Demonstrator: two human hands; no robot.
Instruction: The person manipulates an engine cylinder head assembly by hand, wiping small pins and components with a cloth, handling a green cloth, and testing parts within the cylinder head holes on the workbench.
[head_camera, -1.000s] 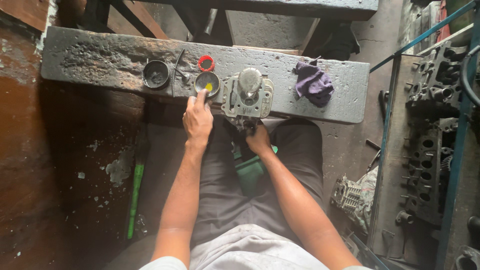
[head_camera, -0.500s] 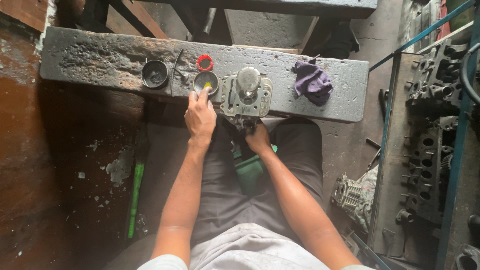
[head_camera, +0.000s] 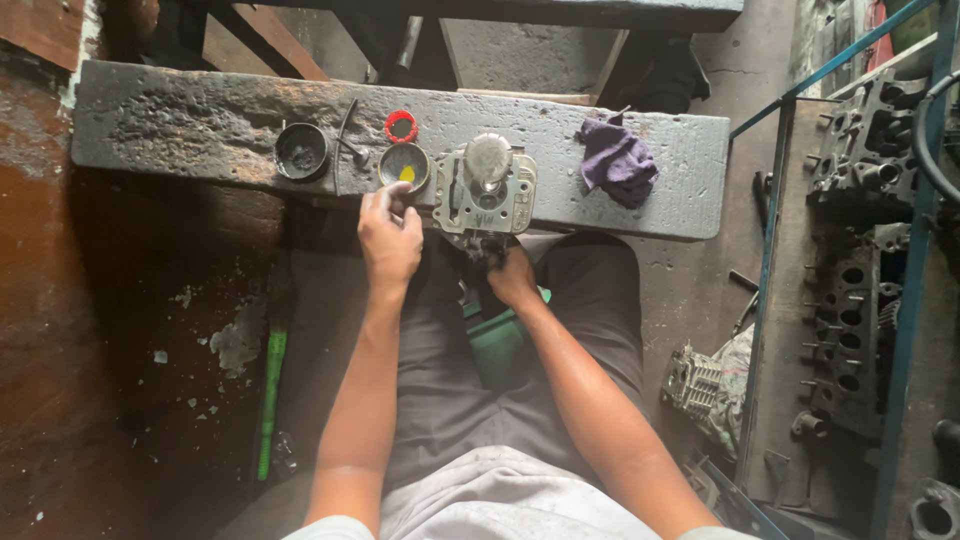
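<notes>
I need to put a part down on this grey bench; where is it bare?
Bare: the left end of the grey bench, left of the dark round cup, and between the metal engine part and purple rag. Crowded around the red ring.

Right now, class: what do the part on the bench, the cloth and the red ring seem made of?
Engine part: likely cast metal, dull grey with a brighter dome. Cloth: soft woven fabric, purple, crumpled. Red ring: perhaps rubber or plastic; too small to tell.

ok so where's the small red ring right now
In the head view the small red ring lies on the grey concrete bench, just behind the round metal tin with a yellow dab, left of the grey metal engine part.
</notes>
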